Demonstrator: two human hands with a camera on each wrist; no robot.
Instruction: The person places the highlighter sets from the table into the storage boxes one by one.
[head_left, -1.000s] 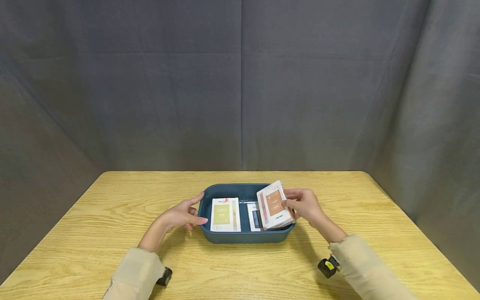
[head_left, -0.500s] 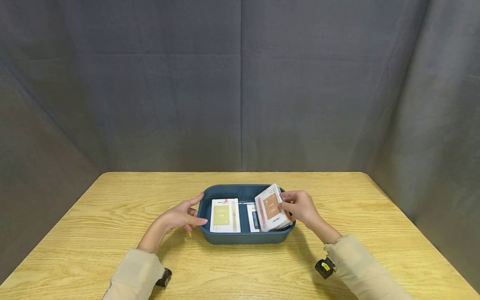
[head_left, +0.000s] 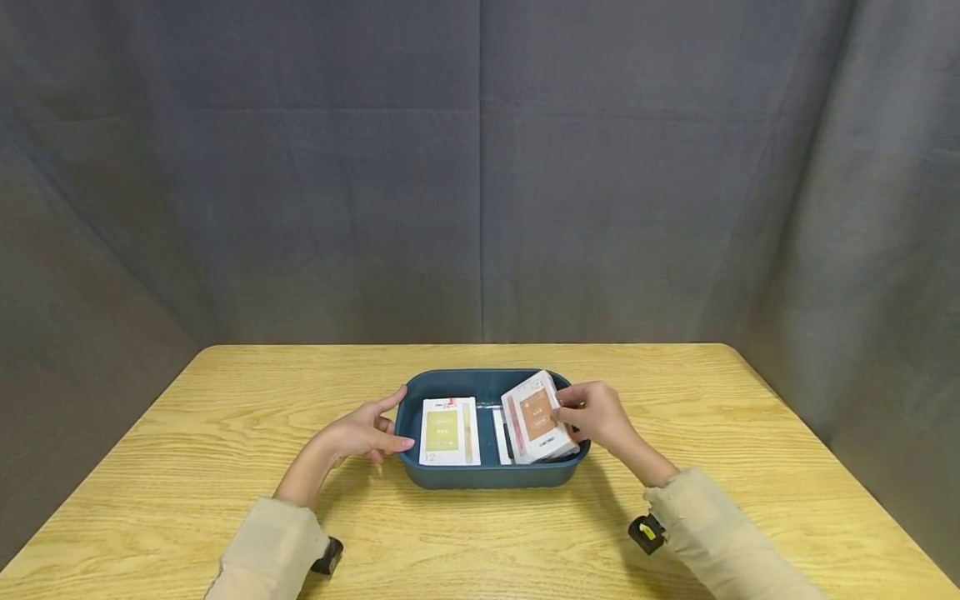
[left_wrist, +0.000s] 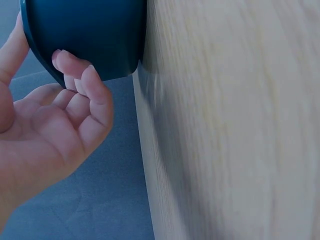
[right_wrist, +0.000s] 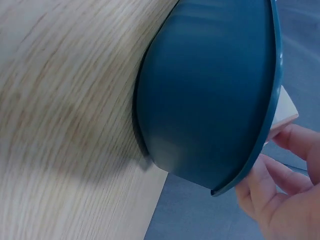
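A dark blue plastic bin (head_left: 491,477) stands on the table. My left hand (head_left: 367,429) holds its left end, with fingers bent against the outer wall (left_wrist: 107,40) in the left wrist view. A white box with an orange-brown panel (head_left: 536,415) leans tilted in the bin's right part; my right hand (head_left: 596,412) pinches its right edge. Under that box, another white box (head_left: 500,437) with a dark panel is mostly covered. A white box with a yellow-green panel (head_left: 450,431) lies flat in the left part. The right wrist view shows only a corner of the pinched box (right_wrist: 285,110) past the rim.
The wood-grain table (head_left: 480,542) extends around the bin on all sides. Grey curtains (head_left: 480,208) hang behind the table and along both sides. Each sleeve has a small black device (head_left: 647,533) at the wrist.
My right hand has shifted slightly left and lowered the orange-brown-panelled box farther into the bin, covering more of the box beneath. The left hand has stayed in place.
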